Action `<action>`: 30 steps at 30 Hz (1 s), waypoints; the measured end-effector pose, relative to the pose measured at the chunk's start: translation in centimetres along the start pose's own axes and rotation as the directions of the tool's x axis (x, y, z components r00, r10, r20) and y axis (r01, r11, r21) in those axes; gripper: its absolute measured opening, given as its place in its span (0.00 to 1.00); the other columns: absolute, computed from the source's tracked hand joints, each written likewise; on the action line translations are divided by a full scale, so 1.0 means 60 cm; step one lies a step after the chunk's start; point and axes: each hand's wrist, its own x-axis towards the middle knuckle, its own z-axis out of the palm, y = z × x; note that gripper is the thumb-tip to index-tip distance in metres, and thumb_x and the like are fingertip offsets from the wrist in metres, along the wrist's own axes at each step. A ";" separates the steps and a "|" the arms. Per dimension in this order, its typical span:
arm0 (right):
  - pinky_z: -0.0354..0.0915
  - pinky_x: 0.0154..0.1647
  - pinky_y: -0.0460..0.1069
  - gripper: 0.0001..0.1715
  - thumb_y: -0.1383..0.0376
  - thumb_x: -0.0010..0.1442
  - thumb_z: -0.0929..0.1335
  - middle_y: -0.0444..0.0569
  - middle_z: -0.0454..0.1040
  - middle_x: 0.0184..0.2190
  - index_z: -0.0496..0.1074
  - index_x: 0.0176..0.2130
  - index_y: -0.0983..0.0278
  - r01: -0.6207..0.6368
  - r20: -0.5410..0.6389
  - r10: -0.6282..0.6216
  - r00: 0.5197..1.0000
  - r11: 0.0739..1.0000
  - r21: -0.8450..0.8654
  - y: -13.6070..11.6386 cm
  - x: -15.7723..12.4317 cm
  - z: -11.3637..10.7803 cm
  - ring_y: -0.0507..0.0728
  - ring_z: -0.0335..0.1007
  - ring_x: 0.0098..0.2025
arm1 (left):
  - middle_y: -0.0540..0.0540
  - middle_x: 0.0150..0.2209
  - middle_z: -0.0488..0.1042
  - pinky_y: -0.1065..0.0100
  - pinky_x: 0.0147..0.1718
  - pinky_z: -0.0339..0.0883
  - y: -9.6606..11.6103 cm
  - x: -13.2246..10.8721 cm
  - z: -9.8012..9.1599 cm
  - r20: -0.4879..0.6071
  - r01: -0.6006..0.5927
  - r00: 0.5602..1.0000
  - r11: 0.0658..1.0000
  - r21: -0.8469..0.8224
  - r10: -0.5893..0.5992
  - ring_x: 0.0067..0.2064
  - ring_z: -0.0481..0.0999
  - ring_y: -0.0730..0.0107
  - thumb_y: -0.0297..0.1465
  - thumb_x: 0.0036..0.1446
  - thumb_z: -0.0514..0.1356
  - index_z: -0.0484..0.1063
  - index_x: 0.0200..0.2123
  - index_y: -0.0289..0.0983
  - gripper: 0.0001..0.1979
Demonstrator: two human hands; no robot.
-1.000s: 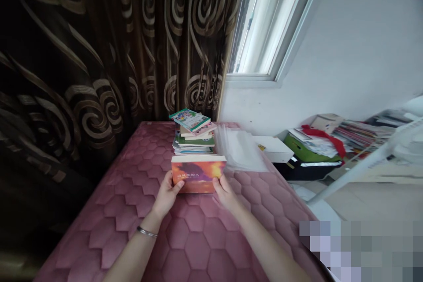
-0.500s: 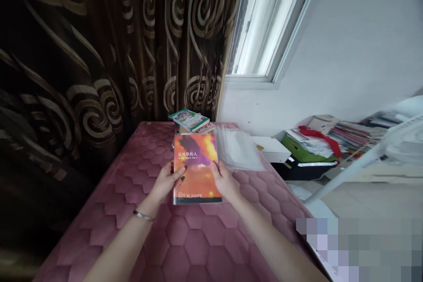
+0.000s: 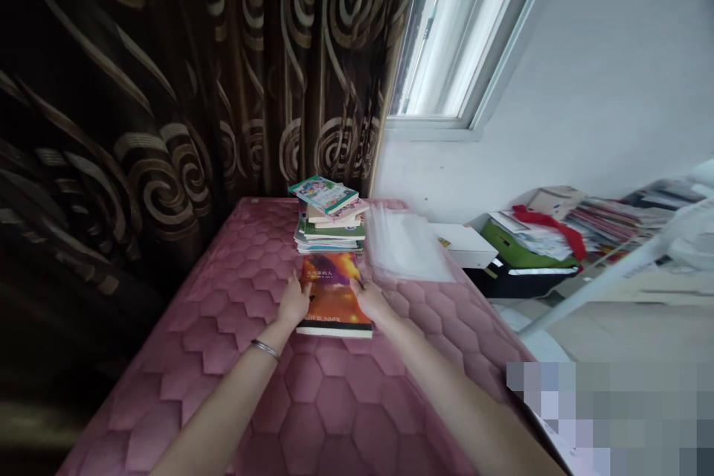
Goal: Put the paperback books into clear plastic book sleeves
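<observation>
- Presently, the orange book (image 3: pixel 332 297) lies directly between the left hand (image 3: pixel 294 303) and the right hand (image 3: pixel 375 303), cover up and nearly flat over the pink mattress (image 3: pixel 329 416). Whether its whole underside bears on the mattress cannot be told.
- Its long axis points away from the person, with the near end, marked "KITE RUNNER", towards the body and the page edges showing below it.
- Neither hand is nearer: each sits at one long side, the left hand at the left edge, the right hand at the right.
- Finger state: both hands are closed on the book's sides, the left thumb against the cover's edge. The fingers beneath are hidden, and how firmly they press cannot be judged.
- The stack of books (image 3: pixel 329 238) stands just beyond the far end, uneven, its green-edged top book (image 3: pixel 323 195) set askew. It blocks the straight path forward at mattress level; whether it touches the orange book is unclear.
- Clear plastic sheets (image 3: pixel 410 247) lie to the right of the stack, near it.
- A white box (image 3: pixel 465 244) is farther right, beyond the plastic, well apart from both hands.
- A patterned curtain (image 3: pixel 251 89) hangs behind the stack.
- A metal bracelet (image 3: pixel 265 349) circles the left wrist.
</observation>
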 end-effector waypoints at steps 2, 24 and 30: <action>0.63 0.49 0.50 0.25 0.58 0.67 0.56 0.59 0.78 0.43 0.73 0.49 0.68 -0.002 0.004 0.002 1.000 0.999 -0.045 -0.001 0.006 0.004 0.62 0.72 0.50 | 0.28 0.59 0.64 0.58 0.57 0.59 0.003 -0.002 0.007 -0.013 0.013 1.000 0.995 0.104 -0.011 0.60 0.66 0.56 0.27 0.60 0.51 0.59 0.59 0.29 0.23; 0.56 0.57 0.59 0.30 0.55 0.64 0.60 0.55 0.58 0.62 0.57 0.63 0.55 0.241 -0.040 -0.267 0.963 0.917 -0.319 0.014 -0.049 0.003 0.65 0.56 0.60 | 0.45 0.65 0.58 0.49 0.61 0.52 0.027 -0.024 -0.021 0.296 -0.410 0.912 0.619 0.670 0.283 0.63 0.59 0.58 0.18 0.58 0.45 0.65 0.58 0.41 0.27; 0.49 0.60 0.68 0.27 0.55 0.67 0.53 0.42 0.46 0.69 0.55 0.64 0.48 0.343 0.180 -0.303 0.936 0.901 -0.267 0.029 -0.056 0.003 0.66 0.43 0.67 | 0.40 0.66 0.56 0.51 0.64 0.45 0.024 -0.035 0.028 0.380 -0.549 0.830 0.721 0.423 0.409 0.67 0.53 0.55 0.34 0.62 0.50 0.59 0.62 0.37 0.25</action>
